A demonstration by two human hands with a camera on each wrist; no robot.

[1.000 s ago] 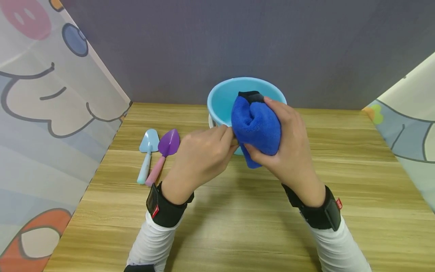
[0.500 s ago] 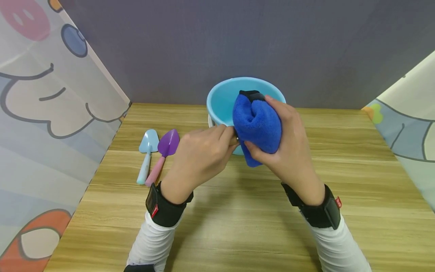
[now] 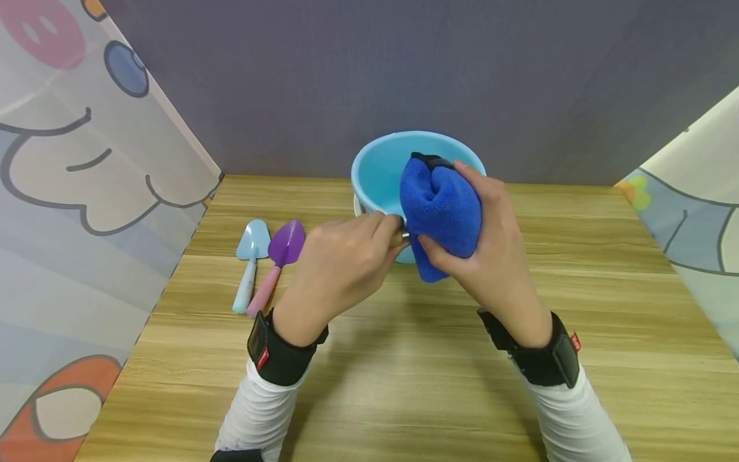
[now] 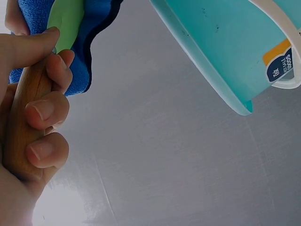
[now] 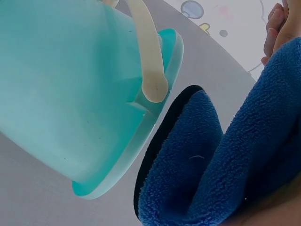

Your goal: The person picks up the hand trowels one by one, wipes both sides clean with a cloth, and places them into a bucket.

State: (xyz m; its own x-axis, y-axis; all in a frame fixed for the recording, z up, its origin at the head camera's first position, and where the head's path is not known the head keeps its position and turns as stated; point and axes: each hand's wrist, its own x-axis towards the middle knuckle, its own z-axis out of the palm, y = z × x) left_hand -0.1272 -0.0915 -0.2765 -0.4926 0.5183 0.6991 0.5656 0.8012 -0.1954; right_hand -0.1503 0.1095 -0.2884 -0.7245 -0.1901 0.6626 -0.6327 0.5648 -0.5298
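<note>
My left hand [image 3: 349, 253] grips the wooden handle [image 4: 30, 113] of a small garden trowel, its thumb lying along the upper end. The green blade [image 4: 67, 21] of the trowel is partly covered by a blue cloth [image 3: 441, 205] with a dark edge. My right hand [image 3: 491, 247] holds that folded cloth around the blade, so the blade is hidden in the head view. A short metal neck [image 3: 405, 235] shows between handle and cloth. Both hands are in front of a light blue bucket [image 3: 369, 157], above the table.
A trowel with a light blue blade [image 3: 254, 240] and one with a purple blade [image 3: 287, 242] lie side by side on the wooden table [image 3: 404, 385], left of the hands. A grey panel [image 3: 404, 64] stands behind the bucket, and printed sheets [image 3: 58, 256] flank the table.
The right hand and the cloth have shifted slightly right, away from the left hand. More of the trowel's metal neck shows. The left hand has hardly moved.
</note>
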